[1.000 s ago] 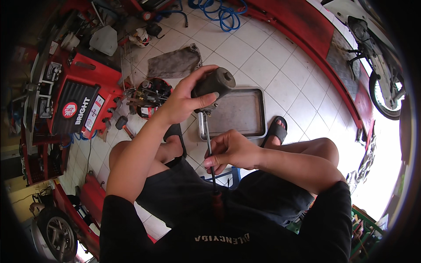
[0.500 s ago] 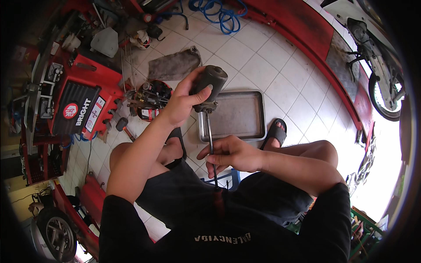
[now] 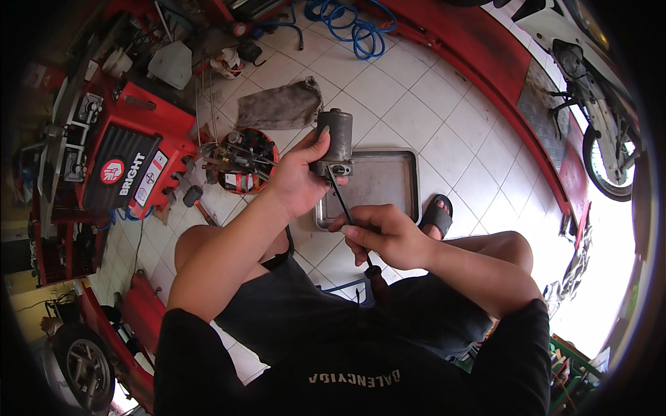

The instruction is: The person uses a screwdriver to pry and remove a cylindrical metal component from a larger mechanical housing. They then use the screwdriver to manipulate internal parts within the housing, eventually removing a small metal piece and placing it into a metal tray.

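My left hand (image 3: 303, 173) is wrapped round a dark grey metal cylindrical motor (image 3: 337, 136), holding it upright over the left edge of a shallow metal tray (image 3: 415, 182). The motor's flanged end, with a hole in its side, faces down. A long screwdriver (image 3: 377, 283) with a dark red handle slants up to this end; its tip meets the underside beside my left fingers, and the exact contact is hidden. The fingers of my right hand (image 3: 392, 237) are closed round the screwdriver's shaft, just above the handle.
Left of the tray stands a round red container (image 3: 246, 163) of tools and parts. A grey cloth (image 3: 279, 104) lies beyond it, and a mallet (image 3: 194, 197) lies nearer. A red machine (image 3: 132, 156) is at far left. Blue hose (image 3: 361, 35) coils at the back; a motorcycle (image 3: 583, 76) stands right.
The motor has turned more upright and come slightly nearer, so its flanged end shows. The screwdriver has tilted, its handle swinging to the right along with my right hand.
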{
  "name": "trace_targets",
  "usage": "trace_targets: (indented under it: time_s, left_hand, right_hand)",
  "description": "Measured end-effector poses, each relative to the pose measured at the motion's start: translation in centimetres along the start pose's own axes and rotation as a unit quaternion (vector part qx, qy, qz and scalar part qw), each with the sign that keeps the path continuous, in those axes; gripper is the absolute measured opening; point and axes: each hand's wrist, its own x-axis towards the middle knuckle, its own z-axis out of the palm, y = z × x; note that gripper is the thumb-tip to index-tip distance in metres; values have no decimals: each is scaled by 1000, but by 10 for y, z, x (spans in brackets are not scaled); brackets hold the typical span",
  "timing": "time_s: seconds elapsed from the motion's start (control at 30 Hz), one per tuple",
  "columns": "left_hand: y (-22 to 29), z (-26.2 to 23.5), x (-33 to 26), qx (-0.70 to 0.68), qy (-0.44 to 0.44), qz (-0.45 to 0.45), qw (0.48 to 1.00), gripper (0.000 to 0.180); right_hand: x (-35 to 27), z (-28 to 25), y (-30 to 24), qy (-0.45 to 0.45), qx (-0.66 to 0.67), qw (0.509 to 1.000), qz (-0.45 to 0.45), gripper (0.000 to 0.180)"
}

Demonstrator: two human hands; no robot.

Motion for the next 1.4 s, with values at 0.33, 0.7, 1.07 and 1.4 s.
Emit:
trace_targets:
  time_s: [0.33, 0.7, 1.07, 1.4]
  left_hand:
    - [7, -14, 4, -51, 40, 30, 997, 37]
    - [44, -21, -6, -137, 110, 88, 980, 28]
    - [70, -16, -26, -220, 122, 98, 963, 32]
    - [93, -28, -22, -241, 83, 103, 961, 32]
  right_hand:
    - [-1, -58, -28, 109, -28, 994, -14, 31]
    - [50, -79, 132, 193, 95, 930, 300, 33]
    - [217, -40, 335, 304, -100, 882, 345, 36]
    - [224, -33, 354, 304, -159, 855, 388, 18]
